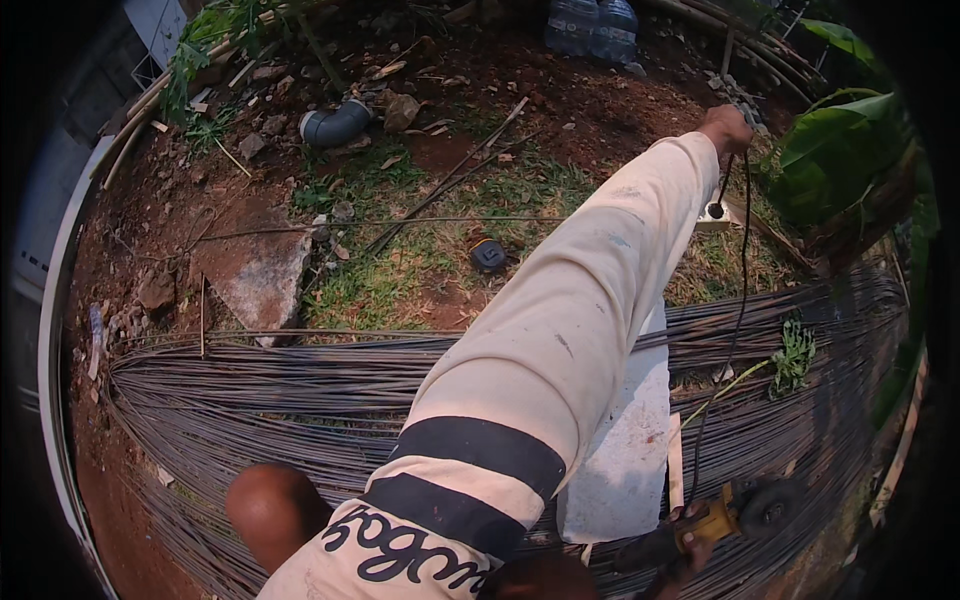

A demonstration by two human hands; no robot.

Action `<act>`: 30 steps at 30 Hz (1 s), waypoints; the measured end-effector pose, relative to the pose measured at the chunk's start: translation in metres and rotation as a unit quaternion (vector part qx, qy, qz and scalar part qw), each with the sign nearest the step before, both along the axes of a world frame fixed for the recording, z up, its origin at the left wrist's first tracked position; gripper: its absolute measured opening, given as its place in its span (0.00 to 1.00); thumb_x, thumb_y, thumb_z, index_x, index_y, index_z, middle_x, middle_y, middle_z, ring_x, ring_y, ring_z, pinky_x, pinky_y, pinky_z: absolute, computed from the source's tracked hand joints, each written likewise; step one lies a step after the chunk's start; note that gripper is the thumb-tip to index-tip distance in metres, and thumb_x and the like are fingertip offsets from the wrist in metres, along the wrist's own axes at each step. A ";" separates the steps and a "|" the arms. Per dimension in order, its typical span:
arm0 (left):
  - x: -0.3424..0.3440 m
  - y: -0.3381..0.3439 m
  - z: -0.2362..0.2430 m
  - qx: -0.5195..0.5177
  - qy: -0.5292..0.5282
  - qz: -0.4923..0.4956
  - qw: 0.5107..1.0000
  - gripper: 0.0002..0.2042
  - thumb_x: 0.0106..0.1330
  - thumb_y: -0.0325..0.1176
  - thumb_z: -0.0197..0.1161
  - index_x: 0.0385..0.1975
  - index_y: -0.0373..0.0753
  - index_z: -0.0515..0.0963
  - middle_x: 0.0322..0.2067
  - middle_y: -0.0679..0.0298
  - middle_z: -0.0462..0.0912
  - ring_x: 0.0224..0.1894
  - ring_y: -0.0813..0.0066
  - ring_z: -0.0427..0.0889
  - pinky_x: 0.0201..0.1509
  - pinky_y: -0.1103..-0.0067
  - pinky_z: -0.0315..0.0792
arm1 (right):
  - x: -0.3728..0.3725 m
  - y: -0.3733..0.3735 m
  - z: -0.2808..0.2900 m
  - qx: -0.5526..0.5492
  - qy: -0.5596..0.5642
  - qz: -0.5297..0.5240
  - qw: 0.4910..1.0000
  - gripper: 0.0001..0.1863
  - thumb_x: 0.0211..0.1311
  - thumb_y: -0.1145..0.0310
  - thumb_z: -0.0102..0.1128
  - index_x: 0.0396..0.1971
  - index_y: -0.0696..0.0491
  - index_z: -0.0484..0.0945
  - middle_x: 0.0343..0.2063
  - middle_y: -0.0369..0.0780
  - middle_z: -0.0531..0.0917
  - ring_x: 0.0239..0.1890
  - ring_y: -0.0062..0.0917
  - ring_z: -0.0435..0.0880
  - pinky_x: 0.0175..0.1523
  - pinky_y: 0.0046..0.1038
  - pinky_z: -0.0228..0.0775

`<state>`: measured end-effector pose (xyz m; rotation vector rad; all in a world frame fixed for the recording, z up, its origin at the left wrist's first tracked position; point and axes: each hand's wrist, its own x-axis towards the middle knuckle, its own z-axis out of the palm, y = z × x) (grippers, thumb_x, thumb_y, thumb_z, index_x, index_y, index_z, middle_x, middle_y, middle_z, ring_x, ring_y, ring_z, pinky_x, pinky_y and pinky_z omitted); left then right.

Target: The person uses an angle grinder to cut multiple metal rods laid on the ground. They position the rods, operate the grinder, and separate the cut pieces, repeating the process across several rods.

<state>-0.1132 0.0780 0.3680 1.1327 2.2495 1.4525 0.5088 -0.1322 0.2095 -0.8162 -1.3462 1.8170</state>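
Observation:
My left arm, in a cream sleeve, stretches to the upper right, where my left hand (727,127) is closed on a black cable (745,240). Below it, partly behind the sleeve, a pale socket block (712,222) has a dark round opening or plug. At lower right my right hand (688,540) grips a yellow and black angle grinder (742,512) with a disc. Beside it lie a white slab (615,470) and long bundles of bent steel rods (250,375).
Beyond the rods are a tape measure (489,255), concrete rubble (255,275), a grey pipe elbow (335,125), loose bars and large water bottles (590,30) on soil and grass. Banana leaves (825,160) crowd the right. My bare knee (270,505) shows at lower left.

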 end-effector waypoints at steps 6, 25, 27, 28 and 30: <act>0.009 -0.041 -0.100 -0.119 -0.022 -0.196 0.973 0.28 0.66 0.47 0.65 0.55 0.28 0.86 0.58 0.38 0.86 0.64 0.48 0.85 0.68 0.63 0.76 | 0.007 0.001 0.003 0.033 -0.052 0.008 0.998 0.45 0.52 0.66 0.74 0.70 0.59 0.62 0.47 0.45 0.75 0.46 0.34 0.79 0.46 0.34 0.79; 0.222 -0.595 -0.094 -0.067 -0.299 -0.214 0.928 0.17 0.82 0.40 0.64 0.59 0.34 0.83 0.50 0.55 0.91 0.58 0.66 0.89 0.64 0.67 0.80 | -0.208 -0.063 0.051 -0.088 -0.039 0.125 0.987 0.30 0.52 0.70 0.70 0.57 0.62 0.75 0.39 0.43 0.83 0.39 0.30 0.87 0.46 0.32 0.85; 0.255 -0.585 -0.132 0.005 -0.378 -0.171 0.910 0.18 0.82 0.40 0.63 0.62 0.34 0.80 0.52 0.56 0.90 0.59 0.66 0.88 0.65 0.67 0.80 | -0.240 -0.086 0.039 -0.089 -0.067 0.126 0.986 0.22 0.56 0.68 0.71 0.49 0.62 0.78 0.36 0.42 0.84 0.35 0.28 0.88 0.45 0.32 0.86; 0.269 -0.579 -0.148 0.012 -0.421 -0.134 0.897 0.19 0.82 0.39 0.63 0.64 0.34 0.79 0.53 0.56 0.89 0.59 0.66 0.88 0.65 0.67 0.79 | -0.252 -0.094 0.036 -0.107 -0.086 0.144 0.980 0.26 0.63 0.71 0.68 0.60 0.61 0.75 0.41 0.43 0.84 0.40 0.29 0.88 0.48 0.34 0.88; 0.287 -0.569 -0.168 0.110 -0.449 -0.122 0.878 0.20 0.83 0.39 0.63 0.66 0.34 0.77 0.55 0.56 0.88 0.59 0.67 0.87 0.66 0.68 0.79 | -0.269 -0.110 0.026 -0.127 -0.106 0.132 0.977 0.21 0.66 0.68 0.69 0.55 0.61 0.76 0.41 0.43 0.84 0.41 0.29 0.89 0.47 0.38 0.92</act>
